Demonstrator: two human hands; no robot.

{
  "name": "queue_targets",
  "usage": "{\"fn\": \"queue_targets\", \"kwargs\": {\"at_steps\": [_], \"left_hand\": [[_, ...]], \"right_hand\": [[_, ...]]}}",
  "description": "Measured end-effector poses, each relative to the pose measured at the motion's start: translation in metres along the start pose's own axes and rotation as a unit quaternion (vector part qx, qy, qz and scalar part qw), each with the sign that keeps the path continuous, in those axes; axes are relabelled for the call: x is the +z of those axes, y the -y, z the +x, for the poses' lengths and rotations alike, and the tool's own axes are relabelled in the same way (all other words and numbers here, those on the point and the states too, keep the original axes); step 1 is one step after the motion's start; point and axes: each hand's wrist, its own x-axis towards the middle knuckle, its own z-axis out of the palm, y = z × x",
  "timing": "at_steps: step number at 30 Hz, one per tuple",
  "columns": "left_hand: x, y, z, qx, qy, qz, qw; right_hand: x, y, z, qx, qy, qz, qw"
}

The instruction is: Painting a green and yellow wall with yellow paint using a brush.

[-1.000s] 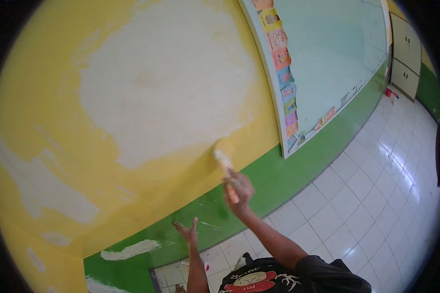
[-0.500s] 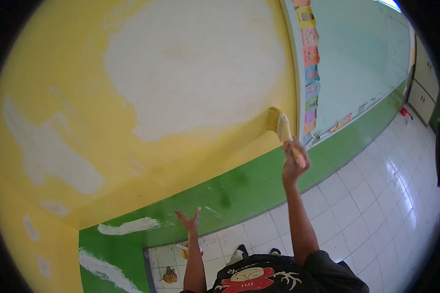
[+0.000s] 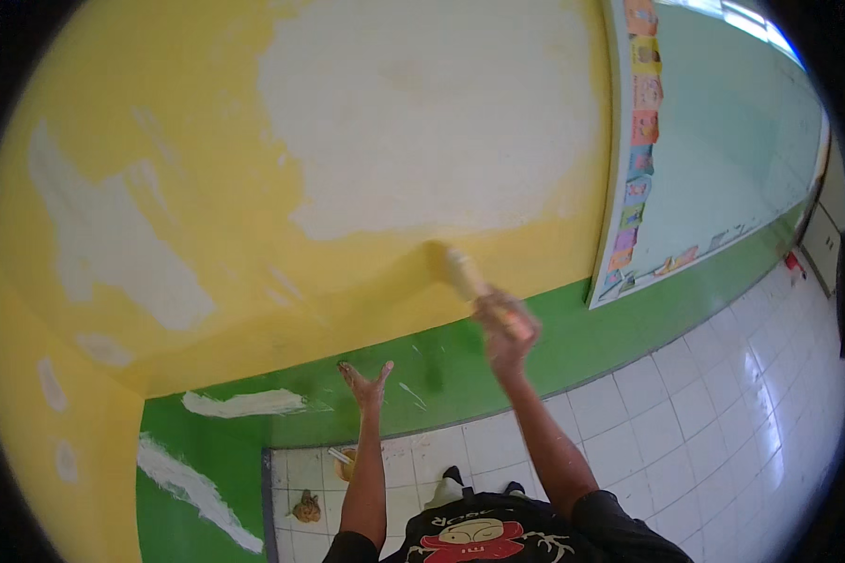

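Observation:
My right hand [image 3: 509, 328] is closed around the handle of a wide paintbrush [image 3: 462, 272], blurred by motion. The brush's bristle end is at the yellow wall [image 3: 366, 281], just under the lower edge of a large whitish patch [image 3: 422, 122]. Whether the bristles press on the wall is hard to tell from the blur. In front of the green lower wall [image 3: 554, 333], my left hand [image 3: 367, 383] is raised with its thumb and fingers spread, holding nothing. Pale smears mark its skin.
To the right hangs a pale green board [image 3: 723, 141] with a column of colourful cards [image 3: 641, 127] down its frame. Smaller white patches [image 3: 244, 403] mark the walls at left. On the tiled floor [image 3: 629, 422] are a container [image 3: 345, 464] with something pale sticking out and a crumpled brown thing [image 3: 306, 507].
My right hand has swept the paintbrush leftward, away from the board, along the patch's lower edge. My left hand stays spread. The whole view has shifted slightly.

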Motion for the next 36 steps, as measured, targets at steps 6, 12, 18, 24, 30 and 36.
{"fn": "queue_targets", "kwargs": {"at_steps": [6,12,18,24,30,36], "left_hand": [[0.003,-0.013,-0.001,0.012,0.032,0.011,0.999],[0.007,-0.006,0.001,0.016,0.041,0.047,0.998],[0.015,0.018,-0.001,0.076,-0.032,0.000,0.997],[0.008,0.008,-0.010,0.064,0.023,-0.003,0.998],[-0.009,0.024,-0.008,0.129,0.028,0.003,0.991],[-0.009,0.015,-0.010,0.102,0.073,-0.023,0.992]], "right_hand": [[-0.075,-0.018,0.048,0.066,-0.183,-0.011,0.981],[-0.013,-0.010,0.009,-0.090,-0.116,-0.232,0.962],[0.095,0.053,-0.050,-0.067,0.115,-0.058,0.989],[0.040,0.018,-0.011,0.163,-0.060,0.195,0.965],[-0.037,0.000,0.032,0.044,-0.154,0.006,0.987],[0.049,0.004,-0.032,-0.075,-0.123,-0.196,0.970]]}}
